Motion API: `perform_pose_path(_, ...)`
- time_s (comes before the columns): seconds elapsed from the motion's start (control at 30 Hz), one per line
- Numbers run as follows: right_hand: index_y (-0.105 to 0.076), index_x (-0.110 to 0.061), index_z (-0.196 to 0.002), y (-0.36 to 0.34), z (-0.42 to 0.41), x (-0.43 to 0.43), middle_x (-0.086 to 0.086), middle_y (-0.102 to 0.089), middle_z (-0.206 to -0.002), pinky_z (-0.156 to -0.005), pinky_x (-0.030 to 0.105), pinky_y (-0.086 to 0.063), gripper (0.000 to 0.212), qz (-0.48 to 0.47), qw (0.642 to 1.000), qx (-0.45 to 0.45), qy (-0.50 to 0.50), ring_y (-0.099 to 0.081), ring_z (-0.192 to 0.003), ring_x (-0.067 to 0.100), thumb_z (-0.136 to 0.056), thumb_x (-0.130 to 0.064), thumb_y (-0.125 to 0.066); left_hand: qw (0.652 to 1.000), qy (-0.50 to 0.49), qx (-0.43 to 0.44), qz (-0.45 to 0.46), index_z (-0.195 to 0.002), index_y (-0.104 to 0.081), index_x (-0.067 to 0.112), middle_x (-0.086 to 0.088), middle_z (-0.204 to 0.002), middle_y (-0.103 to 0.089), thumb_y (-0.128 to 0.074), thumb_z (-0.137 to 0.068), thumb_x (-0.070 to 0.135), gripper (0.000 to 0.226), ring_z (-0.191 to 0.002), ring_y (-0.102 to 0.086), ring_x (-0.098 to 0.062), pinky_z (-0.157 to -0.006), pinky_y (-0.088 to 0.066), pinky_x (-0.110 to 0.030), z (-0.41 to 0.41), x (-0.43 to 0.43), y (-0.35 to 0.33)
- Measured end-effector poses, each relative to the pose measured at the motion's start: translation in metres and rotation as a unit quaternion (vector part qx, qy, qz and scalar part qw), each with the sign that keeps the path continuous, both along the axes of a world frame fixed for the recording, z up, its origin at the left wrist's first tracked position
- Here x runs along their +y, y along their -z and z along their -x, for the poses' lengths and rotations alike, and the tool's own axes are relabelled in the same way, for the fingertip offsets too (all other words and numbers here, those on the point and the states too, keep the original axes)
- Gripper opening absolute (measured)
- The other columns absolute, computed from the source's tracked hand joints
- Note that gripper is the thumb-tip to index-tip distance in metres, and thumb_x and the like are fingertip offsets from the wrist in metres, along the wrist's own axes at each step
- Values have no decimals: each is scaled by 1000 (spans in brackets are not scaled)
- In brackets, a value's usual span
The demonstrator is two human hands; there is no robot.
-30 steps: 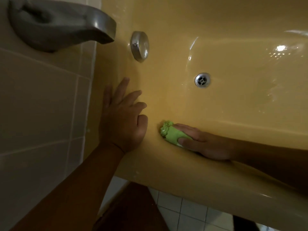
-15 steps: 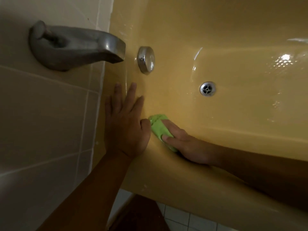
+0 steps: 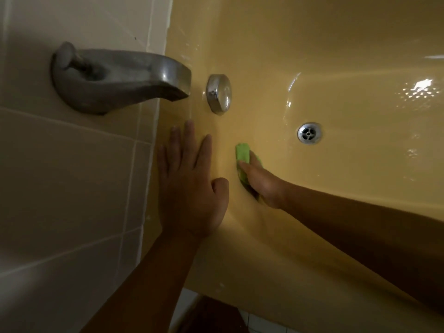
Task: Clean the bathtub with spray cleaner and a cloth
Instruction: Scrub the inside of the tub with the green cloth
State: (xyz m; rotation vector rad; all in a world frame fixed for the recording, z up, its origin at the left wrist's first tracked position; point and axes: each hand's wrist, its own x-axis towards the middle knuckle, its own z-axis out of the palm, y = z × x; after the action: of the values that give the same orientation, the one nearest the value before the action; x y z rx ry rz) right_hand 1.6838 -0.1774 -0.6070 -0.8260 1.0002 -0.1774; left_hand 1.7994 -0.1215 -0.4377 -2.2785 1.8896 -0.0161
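Note:
The yellow bathtub (image 3: 336, 56) fills the right side of the head view, its floor wet and shiny. My left hand (image 3: 189, 186) lies flat with straight fingers on the tub's rim near the tiled wall. My right hand (image 3: 262, 183) reaches down inside the tub and grips a green cloth (image 3: 242, 155), pressing it against the inner end wall below the overflow cap (image 3: 219, 93). Part of the cloth is hidden under my fingers. No spray bottle is in view.
A grey metal spout (image 3: 120, 78) sticks out from the beige tiled wall (image 3: 72, 176) above the tub's end. The round drain (image 3: 309, 132) sits in the tub floor right of the cloth. White floor tiles (image 3: 259, 323) show below the tub's front edge.
My right hand has slid the green cloth from the front inner wall round and up the end wall toward the overflow cap. My left hand flattened its fingers on the rim.

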Motion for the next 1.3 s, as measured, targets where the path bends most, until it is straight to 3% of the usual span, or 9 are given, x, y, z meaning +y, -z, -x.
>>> perform_pose_path(0.23,1,-44,-160,-25,16,11,-23,4,-168,-129,33,0,60,160,981,-75,-85,6,-154,-2,-109,-58,-28,1000,-7,-9,6,-164,-22,15,-13,-173,-7,-45,-82,30,86,-160,-1,-31,-125,-15,-59,-3,-14,1)
perform_pose_path(0.47,1,-38,-165,48,6,-1,-3,9,-174,-128,52,-5,65,35,987,143,-71,-4,-159,37,-108,-59,-25,999,26,-40,27,-163,-23,9,-13,-172,-13,-40,-78,28,89,-159,-9,-33,-125,-16,-59,-15,-43,6)
perform_pose_path(0.63,-3,-61,-155,0,-17,-12,-8,-9,-173,-128,51,-19,78,126,992,-4,8,-15,-159,24,-90,-81,-40,998,17,-37,44,-163,-23,10,-13,-167,-28,-46,-79,28,89,-152,-25,-33,-124,-20,-59,-19,-63,7)
perform_pose_path(0.73,1,-43,-164,-48,-19,-9,-12,9,-173,-126,29,-1,67,256,966,-33,-19,14,-157,3,-109,-54,-34,998,9,-14,59,-163,-25,12,-15,-162,-38,-46,-87,28,81,-147,-32,-35,-122,-25,-57,-23,-73,7)
perform_pose_path(0.83,-3,-40,-165,-41,-19,-17,-14,11,-172,-125,24,2,65,292,955,-55,-6,17,-154,-4,-110,-47,-36,998,9,5,70,-164,-26,19,-10,-170,-23,-44,-95,27,72,-153,-26,-33,-122,-25,-56,-28,-81,9)
perform_pose_path(1.03,-6,-40,-164,62,-33,-50,1,-6,-174,-126,58,-19,79,61,990,107,71,-18,-157,35,-96,-67,-35,997,29,-1,67,-165,-21,24,-7,-174,-9,-41,-100,32,69,-160,-5,-30,-127,-17,-52,-36,-88,15)
perform_pose_path(1.13,-4,-46,-162,52,-42,-46,0,-8,-174,-126,60,-18,80,14,992,97,83,-21,-155,34,-93,-70,-34,996,45,-13,81,-164,-25,20,-11,-173,-12,-43,-101,30,66,-160,-8,-32,-128,-15,-51,-38,-91,17)
perform_pose_path(1.2,-5,-49,-161,10,-41,-29,-3,-10,-174,-128,54,-16,77,72,993,47,83,-23,-153,24,-95,-72,-38,993,60,-2,98,-162,-31,16,-15,-171,-17,-44,-103,28,62,-159,-12,-35,-125,-20,-55,-38,-94,18)
perform_pose_path(1.3,7,-54,-156,-50,-22,5,-22,14,-170,-124,22,4,60,214,976,-32,23,14,-154,-3,-107,-59,-28,990,80,0,114,-159,-37,12,-20,-169,-20,-45,-106,26,56,-158,-15,-38,-124,-21,-57,-39,-97,20)
